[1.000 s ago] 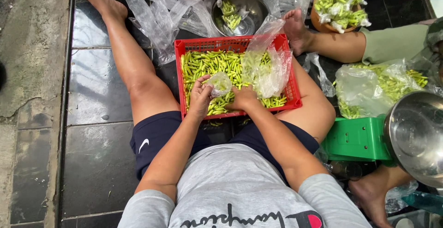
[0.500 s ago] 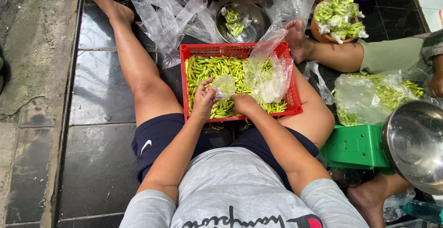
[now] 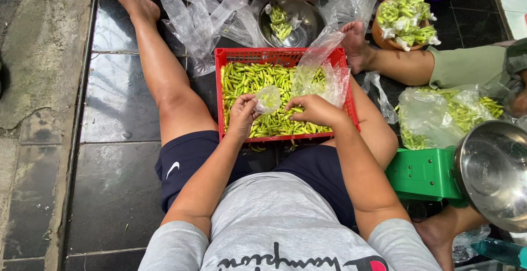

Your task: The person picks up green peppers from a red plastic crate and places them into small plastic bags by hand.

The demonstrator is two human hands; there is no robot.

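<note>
- The left hand (image 3: 241, 116) sits at the centre of the frame, fingers pinched on the edge of a small clear plastic bag (image 3: 268, 100) that hangs over the chillies.
- The right hand (image 3: 313, 110) lies just right of it, palm down on the green chillies (image 3: 258, 79), fingers curled among them; whether it grips any cannot be told.
- The two hands are close, with the bag between them.
- The chillies fill a red plastic crate (image 3: 281, 57) resting on the person's lap, between the bare legs (a larger clear bag is draped over the crate's right half).
- Above the crate, at the upper centre, a steel bowl (image 3: 304, 21) holds a few chillies among loose clear bags.
- At the upper right, a brown bowl (image 3: 384, 39) is heaped with packed chillies, and another person's foot (image 3: 355, 43) rests beside the crate.
- At the right edge, a bulging bag of chillies (image 3: 439, 114) sits above a green scale (image 3: 425, 173) with a steel pan (image 3: 494, 172).
</note>
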